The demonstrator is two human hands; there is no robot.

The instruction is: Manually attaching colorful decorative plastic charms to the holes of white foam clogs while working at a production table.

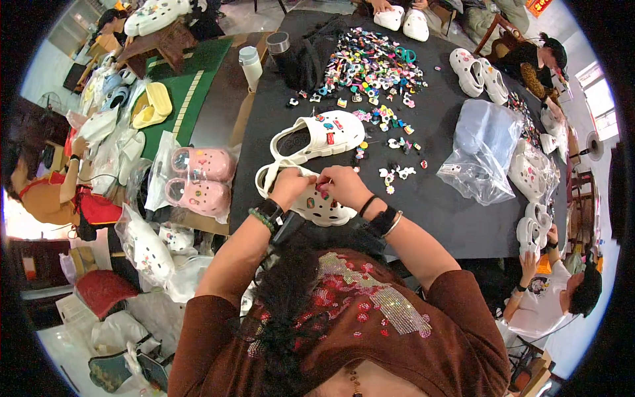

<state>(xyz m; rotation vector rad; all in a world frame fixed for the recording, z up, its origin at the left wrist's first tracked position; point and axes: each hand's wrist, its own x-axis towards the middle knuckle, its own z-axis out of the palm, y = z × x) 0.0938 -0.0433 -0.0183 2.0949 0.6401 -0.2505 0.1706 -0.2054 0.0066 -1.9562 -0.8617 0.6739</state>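
On the black counter [436, 198] before us, our left hand [289, 186] grips a white foam clog [316, 202], lying crosswise. Our right hand [342, 186] pinches a small charm [324, 194] against its top; loose colourful charms [377, 66] lie farther away.

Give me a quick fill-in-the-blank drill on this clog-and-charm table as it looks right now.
1. Both hands, left hand and right hand, rest on a white foam clog lying on the ____ table.
2. The second white clog lies ____ the held one.
3. The pile of small colourful charms lies on the table's ____ side.
4. The pair of ____ clogs sits bagged at left.

Missing: black; beyond; far; pink
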